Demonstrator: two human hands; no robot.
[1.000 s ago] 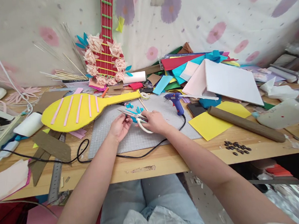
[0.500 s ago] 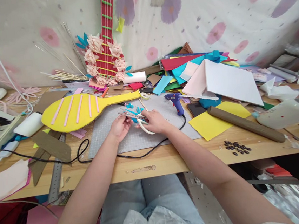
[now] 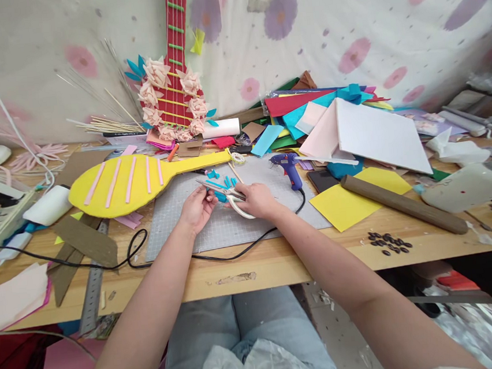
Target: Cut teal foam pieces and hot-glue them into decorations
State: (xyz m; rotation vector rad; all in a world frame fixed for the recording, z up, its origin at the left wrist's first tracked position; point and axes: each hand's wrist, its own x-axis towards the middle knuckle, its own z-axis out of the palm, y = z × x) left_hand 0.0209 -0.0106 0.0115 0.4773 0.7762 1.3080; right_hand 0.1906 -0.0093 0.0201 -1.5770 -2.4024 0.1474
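My right hand [image 3: 258, 200] is closed round a pair of scissors [image 3: 240, 210] with pale handles. Their blades point left, passing just above the fingertips of my left hand [image 3: 198, 210]. The left fingers are pinched together near the blades; whatever they hold is too small and covered to make out. Small cut blue pieces [image 3: 230, 181] lie just behind the scissors on a grey cutting mat [image 3: 172, 232]. Behind and left of my hands rests a yellow lute-shaped body [image 3: 115, 185] with pink strips across it.
A blue glue gun [image 3: 287, 169] stands right of my hands, its black cord [image 3: 235, 257] crossing the mat's front. A red stringed instrument model [image 3: 174, 98] with paper flowers leans at the back. Rightward lie yellow sheet [image 3: 339, 207], a brown roll [image 3: 404, 204] and black bits [image 3: 389, 242].
The scissors have tilted slightly, with their handle shifting a little up in my right hand, and the blades look closer together. My left hand has hardly moved.
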